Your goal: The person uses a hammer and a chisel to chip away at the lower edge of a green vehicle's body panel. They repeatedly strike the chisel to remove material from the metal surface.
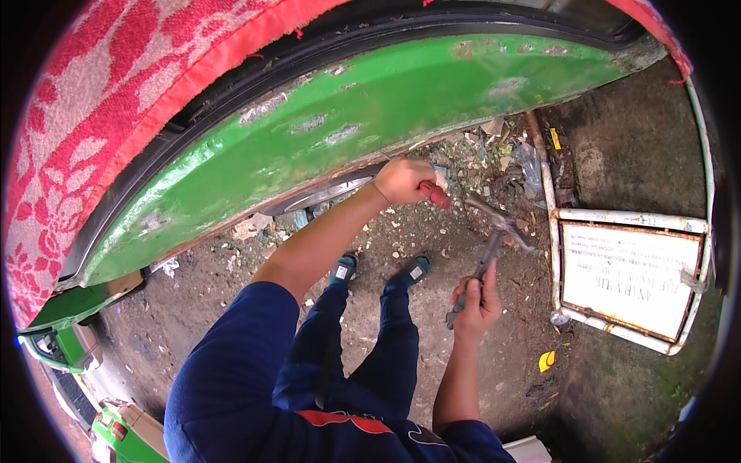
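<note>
My left hand (pixel 403 181) reaches out to the lower edge of a green vehicle panel (pixel 421 85) and is closed round a tool with a red handle (pixel 437 195). The handle's butt sticks out on the right of the fist; the hand hides most of the shaft, so its kind is unclear. Lower and to the right, my right hand (pixel 477 302) grips a claw hammer (pixel 489 258) by its dark handle. The metal head points up and away from me, apart from the red handle. Along the panel are several rough grey patches where the paint is gone.
A red and white patterned cloth (pixel 100 131) drapes over the vehicle at upper left. On the right stands a rusty white pipe frame with a white sign (pixel 629 278). Paint chips and litter (pixel 494 166) lie under the panel. Another green vehicle (pixel 116 432) is at lower left.
</note>
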Motion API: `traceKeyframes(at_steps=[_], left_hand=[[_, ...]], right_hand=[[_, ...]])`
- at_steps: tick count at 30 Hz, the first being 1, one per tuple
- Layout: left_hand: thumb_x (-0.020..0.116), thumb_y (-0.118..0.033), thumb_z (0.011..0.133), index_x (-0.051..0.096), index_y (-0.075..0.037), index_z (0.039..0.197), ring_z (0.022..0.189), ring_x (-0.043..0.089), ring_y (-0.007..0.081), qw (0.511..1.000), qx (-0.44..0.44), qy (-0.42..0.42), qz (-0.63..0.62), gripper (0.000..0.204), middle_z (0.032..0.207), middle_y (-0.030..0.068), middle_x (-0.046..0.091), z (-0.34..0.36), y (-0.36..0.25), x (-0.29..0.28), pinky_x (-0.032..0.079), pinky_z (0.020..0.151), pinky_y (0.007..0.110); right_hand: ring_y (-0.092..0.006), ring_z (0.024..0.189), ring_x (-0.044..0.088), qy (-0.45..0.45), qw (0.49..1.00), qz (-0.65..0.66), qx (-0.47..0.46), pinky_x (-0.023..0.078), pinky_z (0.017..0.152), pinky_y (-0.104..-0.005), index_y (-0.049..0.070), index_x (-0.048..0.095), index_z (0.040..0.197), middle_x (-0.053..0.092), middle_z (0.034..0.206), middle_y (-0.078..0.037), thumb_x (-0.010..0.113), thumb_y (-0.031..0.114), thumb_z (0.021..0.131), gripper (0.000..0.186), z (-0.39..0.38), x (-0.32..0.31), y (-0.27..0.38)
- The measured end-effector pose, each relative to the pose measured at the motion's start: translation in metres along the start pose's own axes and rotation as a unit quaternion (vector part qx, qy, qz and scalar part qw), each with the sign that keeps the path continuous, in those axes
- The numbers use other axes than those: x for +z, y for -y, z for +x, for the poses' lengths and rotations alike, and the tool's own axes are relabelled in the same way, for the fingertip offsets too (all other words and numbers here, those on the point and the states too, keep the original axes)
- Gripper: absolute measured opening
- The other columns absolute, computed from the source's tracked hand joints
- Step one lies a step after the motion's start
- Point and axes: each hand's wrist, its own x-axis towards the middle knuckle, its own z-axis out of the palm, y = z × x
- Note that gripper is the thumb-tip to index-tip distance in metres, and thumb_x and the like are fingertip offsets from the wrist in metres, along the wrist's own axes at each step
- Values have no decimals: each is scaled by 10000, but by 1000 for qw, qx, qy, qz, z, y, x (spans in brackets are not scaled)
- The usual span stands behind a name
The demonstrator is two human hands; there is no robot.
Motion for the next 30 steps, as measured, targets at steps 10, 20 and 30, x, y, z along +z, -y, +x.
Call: traceKeyframes(at_steps=[10, 20, 30], left_hand=[[731, -77, 622, 600, -78, 677, 611, 595, 284, 1000, -10, -9, -15, 142, 664, 72, 571, -25, 8, 1, 486, 558, 383], [756, -100, 573, 594, -125, 657, 627, 589, 259, 999, 45, 9, 19, 183, 656, 37, 557, -9, -12, -3, 463, 533, 372], [787, -139, 573, 597, -115, 658, 607, 575, 245, 999, 43, -9, -4, 210, 650, 35, 545, -8, -9, -1, 457, 523, 376]], right_hand=[[-86, 611, 517, 14, 998, 3, 65, 452, 518, -245, -13, 478, 1398, 580, 763, -37, 540, 31, 963, 442, 0, -12, -17], [-92, 638, 519, 14, 994, 26, 104, 467, 514, -252, -11, 473, 1401, 579, 786, -46, 555, 46, 967, 446, -8, -27, -20], [-96, 641, 526, 25, 993, 43, 109, 468, 516, -254, -17, 469, 1401, 593, 817, -54, 555, 50, 972, 442, -9, -32, -25]])
